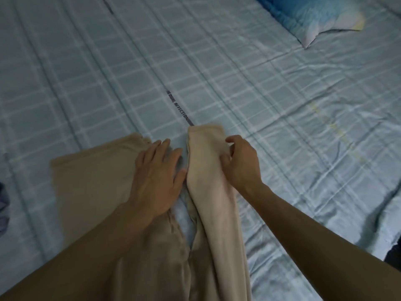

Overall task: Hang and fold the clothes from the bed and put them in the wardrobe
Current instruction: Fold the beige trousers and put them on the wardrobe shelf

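Note:
A pair of beige trousers [91, 177] lies on the bed [238, 83], its legs spread toward the far side. My left hand [156, 177] rests flat with straight fingers on the left leg near its inner edge. My right hand [240, 164] pinches the right leg [206, 166] near its hem, where the cloth is bunched and lifted slightly off the sheet. The waist end runs out of view under my forearms at the bottom.
The bed has a light blue checked sheet with a dark printed stripe [178, 107] down its middle. A blue and white pillow [310, 16] lies at the far right. A dark blue garment [3, 203] peeks in at the left edge.

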`<state>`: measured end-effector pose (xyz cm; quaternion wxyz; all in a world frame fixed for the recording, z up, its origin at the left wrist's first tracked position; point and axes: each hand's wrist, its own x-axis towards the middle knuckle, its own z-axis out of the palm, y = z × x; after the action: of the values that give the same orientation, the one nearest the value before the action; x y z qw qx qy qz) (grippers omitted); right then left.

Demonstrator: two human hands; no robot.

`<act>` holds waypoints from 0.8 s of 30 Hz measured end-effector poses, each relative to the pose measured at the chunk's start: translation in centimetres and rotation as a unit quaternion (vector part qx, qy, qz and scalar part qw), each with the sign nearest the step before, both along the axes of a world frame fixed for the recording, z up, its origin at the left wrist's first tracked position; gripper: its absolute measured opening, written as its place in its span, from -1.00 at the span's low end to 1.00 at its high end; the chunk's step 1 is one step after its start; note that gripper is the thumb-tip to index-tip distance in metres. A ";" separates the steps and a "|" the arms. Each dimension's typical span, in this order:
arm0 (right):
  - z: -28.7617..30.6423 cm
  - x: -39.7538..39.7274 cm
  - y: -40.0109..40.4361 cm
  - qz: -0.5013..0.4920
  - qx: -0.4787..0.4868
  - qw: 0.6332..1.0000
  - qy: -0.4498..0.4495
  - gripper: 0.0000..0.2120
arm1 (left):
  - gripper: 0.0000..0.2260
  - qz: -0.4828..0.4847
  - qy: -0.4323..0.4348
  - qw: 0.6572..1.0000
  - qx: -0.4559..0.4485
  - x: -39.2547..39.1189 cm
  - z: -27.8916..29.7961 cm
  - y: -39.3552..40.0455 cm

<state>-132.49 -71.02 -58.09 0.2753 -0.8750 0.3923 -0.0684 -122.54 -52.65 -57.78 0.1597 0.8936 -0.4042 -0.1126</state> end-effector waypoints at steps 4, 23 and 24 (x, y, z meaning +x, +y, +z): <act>-0.5 0.1 -0.8 0.001 0.031 0.997 0.072 -0.36 | -0.57 -0.024 -0.006 1.000 0.012 -0.3 0.0 -1.7; -1.5 -5.0 -7.7 -0.178 0.089 0.978 -0.060 -0.94 | -0.49 -0.114 -0.052 0.992 -0.005 -5.5 0.2 -8.0; -1.6 -5.1 -7.9 -0.182 0.094 0.977 -0.064 -0.94 | -0.49 -0.126 -0.058 0.990 -0.003 -6.3 0.0 -8.5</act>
<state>-137.58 -78.96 -59.69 0.3641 -0.7531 0.5309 -0.1359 -128.81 -61.13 -57.79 0.1236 0.8402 -0.5222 -0.0785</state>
